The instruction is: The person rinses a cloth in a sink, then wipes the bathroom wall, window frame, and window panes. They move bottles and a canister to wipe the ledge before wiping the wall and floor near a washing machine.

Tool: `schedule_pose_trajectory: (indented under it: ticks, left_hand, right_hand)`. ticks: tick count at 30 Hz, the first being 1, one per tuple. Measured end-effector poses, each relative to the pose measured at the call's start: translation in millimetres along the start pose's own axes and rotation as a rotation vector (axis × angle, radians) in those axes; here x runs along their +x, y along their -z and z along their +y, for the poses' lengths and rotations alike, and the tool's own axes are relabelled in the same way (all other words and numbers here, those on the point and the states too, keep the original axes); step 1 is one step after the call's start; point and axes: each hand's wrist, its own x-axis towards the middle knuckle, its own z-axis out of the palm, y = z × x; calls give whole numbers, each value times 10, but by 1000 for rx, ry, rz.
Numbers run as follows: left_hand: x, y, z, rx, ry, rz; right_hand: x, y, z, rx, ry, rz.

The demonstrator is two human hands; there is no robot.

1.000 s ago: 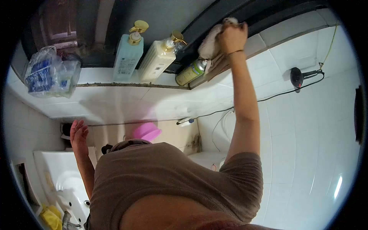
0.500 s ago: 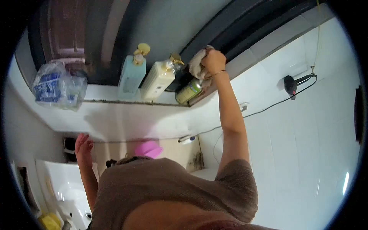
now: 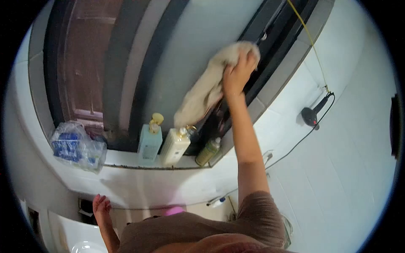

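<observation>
Step, judged: wiping. Your right hand, fingers extended, presses the cloth against the pane; its tail trails near the cream bottle below; next move calls for clearance there. Left hand: half-open, apparently unladen.

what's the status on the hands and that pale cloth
Right hand pressing pale cloth to window glass; left hand low, holding nothing visible; cream pump bottle close below cloth's lower end, possible snag.

Right hand pressing pale cloth against window, pump bottles below
</observation>
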Motion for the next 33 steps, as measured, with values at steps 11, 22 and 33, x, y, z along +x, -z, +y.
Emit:
schedule_pose_trajectory:
  ticks: [11,22,33]
  left_hand:
    - [-38,-172,183,14,-58,27]
    - [-180,91,-4,-88,-114,145]
    - [-183,-78,96,7,-97,75]
  right_hand:
    - [688,-24,134,36,138,40]
    - [3133,-749,1239,-30,339,98]
    - [1392,-571,-692,102,387,-170]
